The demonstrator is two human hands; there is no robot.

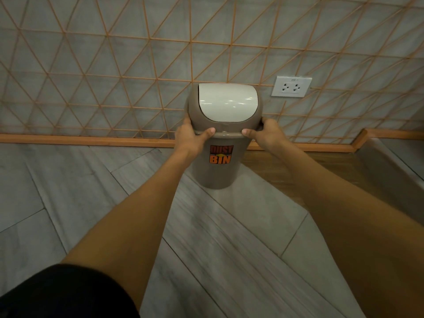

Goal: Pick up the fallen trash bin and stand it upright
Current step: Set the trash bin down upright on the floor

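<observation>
The trash bin is taupe plastic with a domed top, a white swing lid and an orange "DUST BIN" sticker on its front. It stands upright, its base at or just above the grey floor close to the wall. My left hand grips the left side of the rim where the domed top meets the body, thumb on the front. My right hand grips the right side of the same rim in the same way. Both arms reach straight forward.
Behind the bin is a grey wall with an orange triangular grid and an orange skirting board. A white double wall socket sits up and right of the bin. A raised step or ledge lies at the right.
</observation>
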